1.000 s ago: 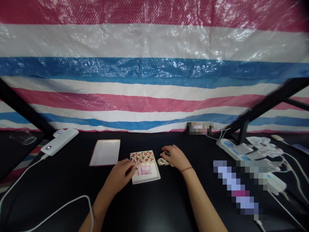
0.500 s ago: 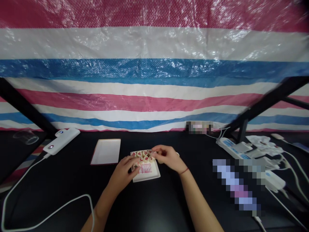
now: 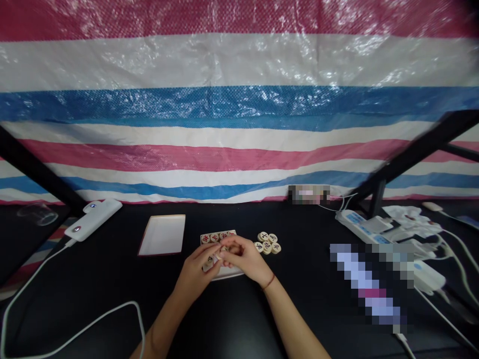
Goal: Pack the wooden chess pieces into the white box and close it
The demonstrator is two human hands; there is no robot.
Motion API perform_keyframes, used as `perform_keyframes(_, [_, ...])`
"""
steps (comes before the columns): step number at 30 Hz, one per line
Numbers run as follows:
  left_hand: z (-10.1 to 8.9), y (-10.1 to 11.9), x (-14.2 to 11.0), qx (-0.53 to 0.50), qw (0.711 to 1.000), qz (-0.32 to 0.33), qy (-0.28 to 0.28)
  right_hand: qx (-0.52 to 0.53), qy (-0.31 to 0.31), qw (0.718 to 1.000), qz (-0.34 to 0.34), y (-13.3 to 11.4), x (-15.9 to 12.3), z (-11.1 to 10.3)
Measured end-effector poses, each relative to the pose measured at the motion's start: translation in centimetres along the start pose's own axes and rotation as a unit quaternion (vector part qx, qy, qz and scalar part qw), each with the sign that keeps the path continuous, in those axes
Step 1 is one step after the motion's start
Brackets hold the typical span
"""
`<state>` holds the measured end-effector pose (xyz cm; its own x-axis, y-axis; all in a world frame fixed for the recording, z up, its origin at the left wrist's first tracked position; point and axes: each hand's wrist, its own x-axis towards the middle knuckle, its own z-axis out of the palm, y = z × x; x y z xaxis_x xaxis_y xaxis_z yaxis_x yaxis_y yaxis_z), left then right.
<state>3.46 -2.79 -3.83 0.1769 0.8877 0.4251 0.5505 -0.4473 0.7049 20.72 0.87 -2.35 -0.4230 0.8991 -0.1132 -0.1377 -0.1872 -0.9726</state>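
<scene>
The left hand [image 3: 197,270] and right hand [image 3: 247,260] meet, fingers curled, over a shallow white box [image 3: 229,272] on the smooth black table [image 3: 224,319]; a pale piece [image 3: 223,251] shows between their fingertips, though which hand grips it is unclear. Round, red-marked discs [image 3: 214,238] line the box's far side. Right of it lie thick cream discs [image 3: 267,245] with dark characters.
</scene>
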Motion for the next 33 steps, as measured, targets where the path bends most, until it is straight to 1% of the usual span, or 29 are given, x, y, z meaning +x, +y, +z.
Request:
perform_keyframes(4, [0.0,-0.2,0.0,0.012,1.0,0.011,0.003,0.024,0.033,0.999,-0.018,0.1,0.0,-0.4])
perform_keyframes(8, [-0.1,-0.1,0.0,0.033,0.999,0.02,-0.032,0.008,0.071,0.997,-0.037,0.0,0.1,-1.4])
perform_keyframes(11, [-0.1,0.2,0.1,0.083,0.995,0.032,-0.053,0.001,0.083,0.995,-0.05,0.0,0.2,-1.8])
perform_keyframes(14, [-0.1,0.4,0.1,0.139,0.987,0.025,-0.082,-0.005,0.092,0.994,-0.056,0.1,0.2,-1.8])
perform_keyframes(17, [-0.1,0.5,0.2,0.169,0.98,0.014,-0.101,-0.013,0.089,0.995,-0.054,0.2,0.2,-1.7])
perform_keyframes(23, [-0.1,0.3,0.2,0.181,0.977,0.013,-0.109,-0.035,0.081,0.995,-0.055,0.5,0.2,-1.7])
perform_keyframes(27, [0.0,-0.1,0.0,0.193,0.975,0.016,-0.11,-0.081,0.09,0.991,-0.049,0.6,0.1,-1.8])
perform_keyframes(30, [0.0,-0.2,-0.1,0.208,0.971,0.012,-0.113,-0.143,0.094,0.982,-0.08,0.4,-0.2,-1.6])
perform_keyframes(33, [0.0,-0.3,-0.1,0.218,0.97,0.008,-0.111,-0.196,0.071,0.969,-0.135,0.2,-0.6,-1.1])
